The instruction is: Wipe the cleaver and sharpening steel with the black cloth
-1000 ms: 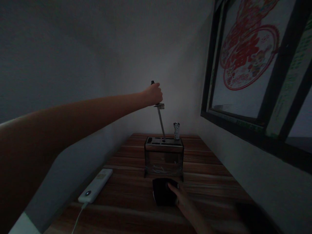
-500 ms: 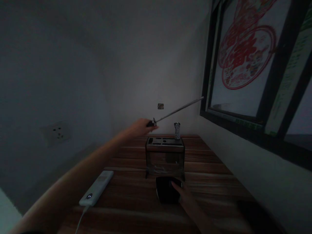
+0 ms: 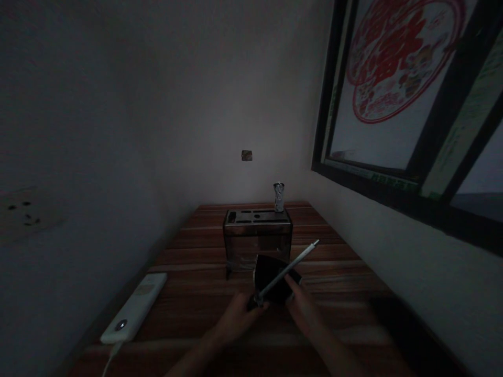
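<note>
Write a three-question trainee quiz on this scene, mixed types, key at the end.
1. Open: What does the left hand hold, and by which part?
2. True or false: The right hand grips a black squarish object.
3. Multiple choice: Where is the white oblong device with a cable, relative to the clear-sided box with a slotted top, in this view?
A) Left of it
B) Right of it
C) On top of it

Key: 1. A slim grey rod, by its dark handle. 2. True. 3. A.
</note>
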Demonstrator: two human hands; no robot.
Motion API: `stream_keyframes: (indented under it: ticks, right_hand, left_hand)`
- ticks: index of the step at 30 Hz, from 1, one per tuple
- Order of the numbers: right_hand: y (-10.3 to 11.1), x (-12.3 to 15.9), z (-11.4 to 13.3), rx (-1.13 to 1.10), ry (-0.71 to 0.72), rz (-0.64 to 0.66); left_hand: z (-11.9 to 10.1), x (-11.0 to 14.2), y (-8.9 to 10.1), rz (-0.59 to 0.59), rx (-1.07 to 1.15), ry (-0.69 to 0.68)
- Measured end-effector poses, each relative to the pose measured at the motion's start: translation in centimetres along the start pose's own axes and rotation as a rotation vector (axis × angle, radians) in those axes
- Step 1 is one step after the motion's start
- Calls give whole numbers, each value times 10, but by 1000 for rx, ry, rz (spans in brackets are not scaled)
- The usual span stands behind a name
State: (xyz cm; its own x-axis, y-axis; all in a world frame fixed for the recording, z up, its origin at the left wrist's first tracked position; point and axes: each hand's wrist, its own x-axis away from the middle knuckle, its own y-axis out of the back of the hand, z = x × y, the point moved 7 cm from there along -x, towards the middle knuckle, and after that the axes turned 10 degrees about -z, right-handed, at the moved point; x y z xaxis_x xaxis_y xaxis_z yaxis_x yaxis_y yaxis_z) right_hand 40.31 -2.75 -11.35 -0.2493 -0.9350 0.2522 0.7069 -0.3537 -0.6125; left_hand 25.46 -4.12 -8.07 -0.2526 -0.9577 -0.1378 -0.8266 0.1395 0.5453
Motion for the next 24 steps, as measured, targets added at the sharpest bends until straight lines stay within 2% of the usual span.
stream_keyframes:
  ticks: [4,12,18,24]
  right_hand:
    - [-5,6,6,-83,-17,-31]
    - [-1,7,12,-35,46,-71]
    - [0,12,14,29,76,-110]
    - [3,14,6,63,51,-134]
  left_hand:
    - [9,8,-10,12,20,42]
    - [3,10,-15,71,188,-38]
    - [10,8,-12,9,203,-52]
    - [10,6,-12,-11,153,-43]
